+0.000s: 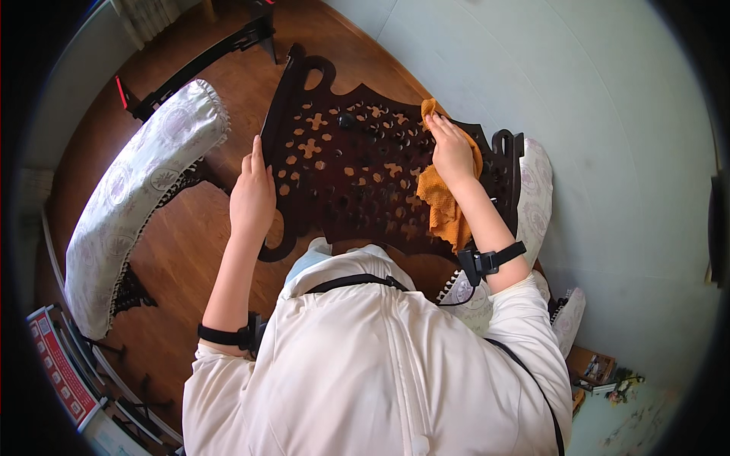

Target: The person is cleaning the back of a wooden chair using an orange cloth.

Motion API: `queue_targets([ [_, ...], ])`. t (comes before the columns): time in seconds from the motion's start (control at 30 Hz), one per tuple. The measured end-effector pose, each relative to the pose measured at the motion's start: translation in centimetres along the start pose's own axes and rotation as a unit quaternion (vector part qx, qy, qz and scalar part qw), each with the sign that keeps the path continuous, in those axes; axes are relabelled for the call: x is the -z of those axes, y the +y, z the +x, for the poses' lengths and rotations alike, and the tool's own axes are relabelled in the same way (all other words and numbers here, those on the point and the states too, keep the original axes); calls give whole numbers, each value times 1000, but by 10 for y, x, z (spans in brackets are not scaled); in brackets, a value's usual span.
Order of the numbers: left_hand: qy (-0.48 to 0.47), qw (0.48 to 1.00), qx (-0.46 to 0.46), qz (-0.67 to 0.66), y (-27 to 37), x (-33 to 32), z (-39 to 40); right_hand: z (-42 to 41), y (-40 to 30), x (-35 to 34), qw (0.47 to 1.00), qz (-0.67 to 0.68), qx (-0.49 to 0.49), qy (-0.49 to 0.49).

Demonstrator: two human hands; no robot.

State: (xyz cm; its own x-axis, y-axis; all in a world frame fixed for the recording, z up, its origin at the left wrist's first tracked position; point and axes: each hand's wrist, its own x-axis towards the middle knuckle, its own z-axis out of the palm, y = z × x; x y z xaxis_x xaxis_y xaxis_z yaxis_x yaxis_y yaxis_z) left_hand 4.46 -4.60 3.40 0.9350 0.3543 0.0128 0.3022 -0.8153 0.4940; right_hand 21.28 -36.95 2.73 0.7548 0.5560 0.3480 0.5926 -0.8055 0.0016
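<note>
A dark carved wooden panel [365,165], pierced with small cross-shaped and round holes, lies across the view in front of me. On its left edge rests my left hand [252,191], fingers extended along the rim, the thumb side against the wood; whether it grips the edge is hard to tell. My right hand [453,149] lies flat on an orange textured cloth [442,205] near the panel's right end. Part of the cloth sticks up beyond the fingertips, and the rest hangs down below the wrist. A small round black knob [345,120] sits on the panel's upper part.
To the left stands a long piece covered with pale patterned fabric [142,188]. Behind it is a black frame with red ends [205,65]. A pale wall [570,85] borders the right side, with another fabric-covered piece [534,194] beside it. Wooden floor [188,245] shows between.
</note>
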Motion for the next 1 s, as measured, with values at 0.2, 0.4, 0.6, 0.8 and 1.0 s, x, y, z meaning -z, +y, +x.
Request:
queue_targets([
  [0.2,-14,999,27,12,1,0,-8,-7,-4,25,994,94,45,-31],
  [0.4,30,999,-15,26,-2,-5,-9,47,-12,35,950,277,-136,49],
  [0.6,18,999,-18,34,-3,-6,-3,47,-48,-25,989,92,117,-17],
  [0.8,28,999,-16,28,-6,-4,-5,36,-40,-16,991,55,112,-44],
  [1.0,39,998,-26,40,-4,-8,-3,18,-23,-2,998,36,22,-56],
])
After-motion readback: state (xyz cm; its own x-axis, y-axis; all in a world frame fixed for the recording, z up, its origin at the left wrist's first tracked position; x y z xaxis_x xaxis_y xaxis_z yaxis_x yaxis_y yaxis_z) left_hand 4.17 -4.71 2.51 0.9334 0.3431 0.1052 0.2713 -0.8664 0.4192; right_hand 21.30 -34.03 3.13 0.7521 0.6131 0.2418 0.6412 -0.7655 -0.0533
